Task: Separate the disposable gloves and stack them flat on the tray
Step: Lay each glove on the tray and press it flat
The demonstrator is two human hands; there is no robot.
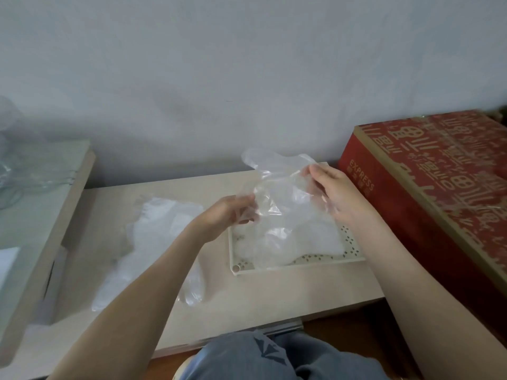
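Left hand, right hand pinch clear glove above tray.

Red box crowds the tray's right; front lies open.

Setting: domestic room, probably a home.
- Low pale-beige laminate bench, set against a plain grey-white plastered wall.
- Right of bench: large red cardboard carton with gold characters and "EXPRESS" print.
- Left of bench: taller beige glass-topped unit.
- Below bench front: reddish-brown wooden floor.
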